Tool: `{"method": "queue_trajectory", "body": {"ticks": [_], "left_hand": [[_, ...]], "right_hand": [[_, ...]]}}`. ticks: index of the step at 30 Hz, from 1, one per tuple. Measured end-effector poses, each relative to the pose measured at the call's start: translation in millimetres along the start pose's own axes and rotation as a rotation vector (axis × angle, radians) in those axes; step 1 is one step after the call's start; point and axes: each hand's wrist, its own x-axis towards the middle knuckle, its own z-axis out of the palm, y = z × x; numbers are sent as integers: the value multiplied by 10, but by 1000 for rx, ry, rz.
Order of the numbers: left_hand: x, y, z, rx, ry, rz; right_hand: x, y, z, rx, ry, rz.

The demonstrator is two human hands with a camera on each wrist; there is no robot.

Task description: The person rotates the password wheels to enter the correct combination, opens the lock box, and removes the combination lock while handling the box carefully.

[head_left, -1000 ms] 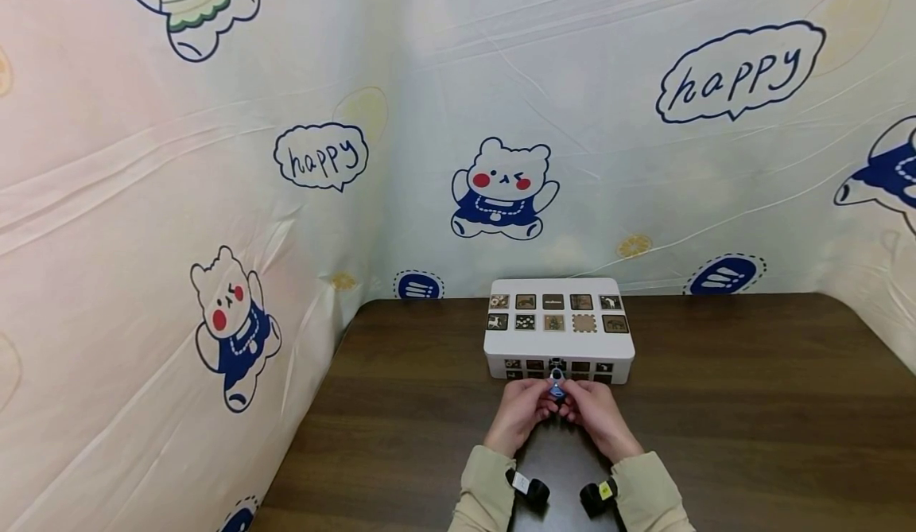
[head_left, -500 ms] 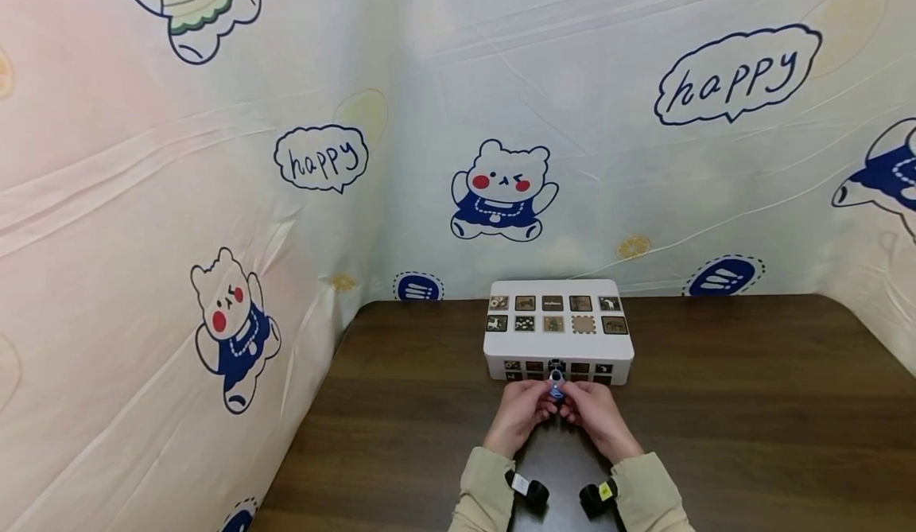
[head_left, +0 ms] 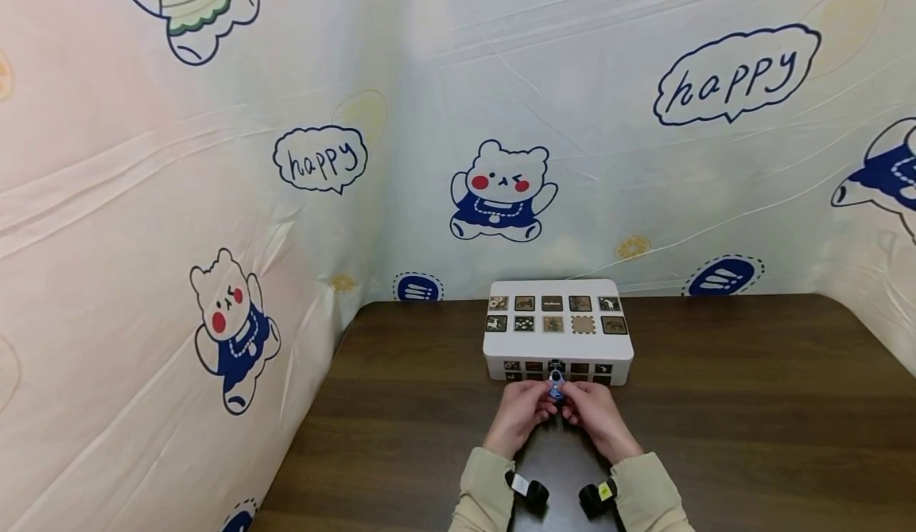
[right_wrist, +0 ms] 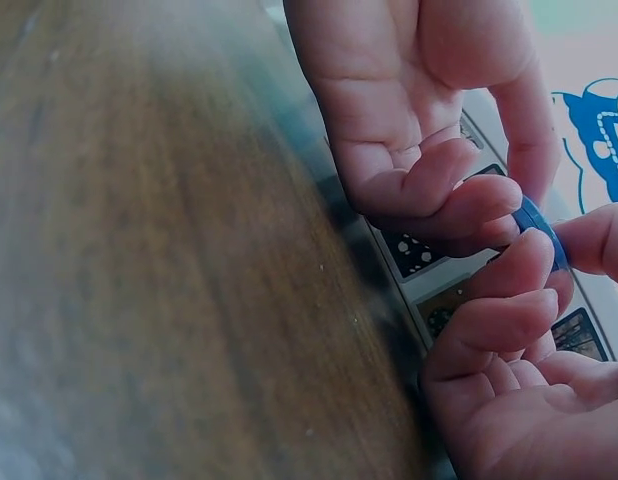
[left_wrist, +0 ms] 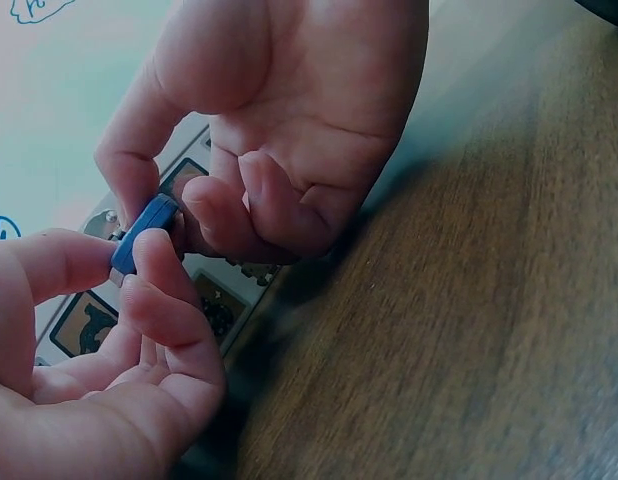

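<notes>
A small padlock (head_left: 556, 393) with a blue body and a looped shackle is held at the front of a white box (head_left: 554, 344), close to its latch. My left hand (head_left: 517, 417) pinches it from the left with thumb and fingers. On the opposite side my right hand (head_left: 599, 418) pinches it too, so the fingertips nearly meet. Edge-on, the blue padlock (left_wrist: 144, 235) shows between both hands in the left wrist view. In the right wrist view the fingers cover most of the padlock (right_wrist: 542, 235). Whether its shackle passes through the latch cannot be told.
Dark picture squares cover the box's lid and front. It stands at the back of a brown wooden table (head_left: 401, 405), against a patterned curtain (head_left: 587, 222). Black cameras (head_left: 531, 494) are strapped at both wrists, below beige sleeves (head_left: 487, 488).
Both hands keep their hold on the padlock at the box's front, with only slight finger movement. The box stays in place, and the head view shifts very slightly.
</notes>
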Motion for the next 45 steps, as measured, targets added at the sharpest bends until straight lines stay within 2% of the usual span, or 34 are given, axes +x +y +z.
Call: {"method": "queue_trajectory", "body": {"ticks": [7, 19, 27, 34, 45], "left_hand": [[-10, 15, 2, -5, -1, 0], [9, 1, -14, -11, -13, 13], [-11, -13, -29, -10, -59, 100], [21, 1, -21, -1, -8, 7], [-7, 9, -16, 6, -10, 24]], "right_hand": [[24, 16, -2, 1, 1, 3], [14, 24, -1, 67, -6, 14], [12, -8, -18, 77, -15, 44], [24, 14, -29, 75, -39, 67], [28, 38, -19, 72, -44, 68]]}}
